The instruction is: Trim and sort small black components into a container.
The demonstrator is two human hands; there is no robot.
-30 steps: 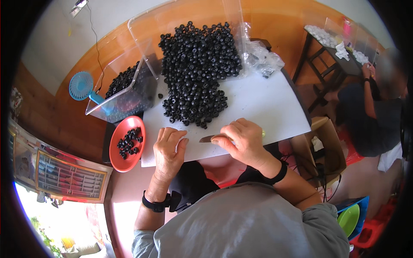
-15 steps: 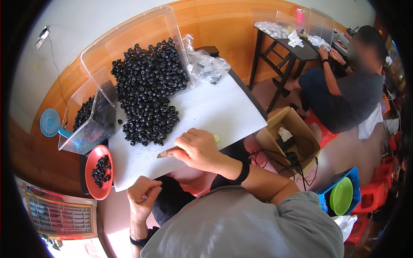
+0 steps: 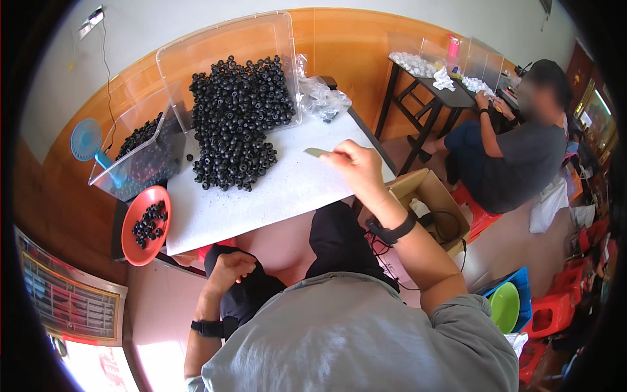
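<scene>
My right hand (image 3: 358,168) is closed around a small knife, its short blade (image 3: 316,152) pointing left above the right part of the white tabletop (image 3: 287,176). Inside the fist the handle is hidden. My left hand (image 3: 232,269) is over my lap, just below the table's front edge, its fingers curled together; anything between them is too small or hidden. Beyond the hands lies a heap of small black round parts with holes (image 3: 238,124), spilling from a tipped clear plastic bin (image 3: 295,65). A red oval dish (image 3: 134,251) at the table's left corner has several similar black parts.
Left of the heap stands another clear bin (image 3: 140,171) of black parts, with a blue fan (image 3: 86,139) at its edge. A clear plastic bag (image 3: 323,98) lies at the back right. Cables hang from a cardboard box (image 3: 431,183). A co-worker (image 3: 522,144) sits at a dark table.
My right hand has moved right and away from the heap with the knife. My left hand has drawn back from the table's edge to over my lap. The view has also shifted.
</scene>
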